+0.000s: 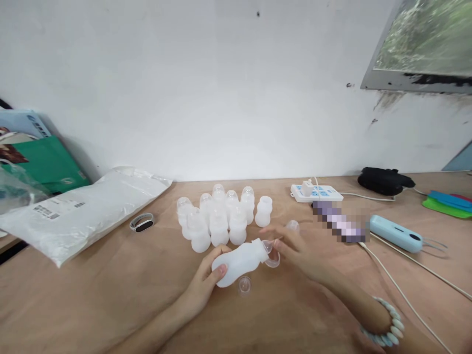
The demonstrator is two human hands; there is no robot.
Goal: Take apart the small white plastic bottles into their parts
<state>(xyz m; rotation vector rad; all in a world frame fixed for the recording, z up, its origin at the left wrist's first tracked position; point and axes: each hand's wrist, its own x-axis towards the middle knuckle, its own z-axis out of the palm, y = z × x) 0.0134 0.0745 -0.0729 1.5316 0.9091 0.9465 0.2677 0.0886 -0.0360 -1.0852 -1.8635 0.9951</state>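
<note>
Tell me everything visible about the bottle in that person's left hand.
The bottle looks like milky-white translucent plastic, with a waisted body and a clear teat at its neck. The teat is uncovered. It is held tilted over the table, in front of the standing bottles, neck toward the right. The left hand grips its lower body; the right hand seems to touch the teat.

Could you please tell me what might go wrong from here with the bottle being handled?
The clear, soft-looking teat at the mouth of the tilted, translucent white, waisted bottle might sit crooked or slip; the right hand is at it while the left hand grips the body.

The small clear round piece lying just below the bottle could get knocked aside.

The tightly packed white bottles with clear domed tops stand close behind; a bump might topple several.
</note>
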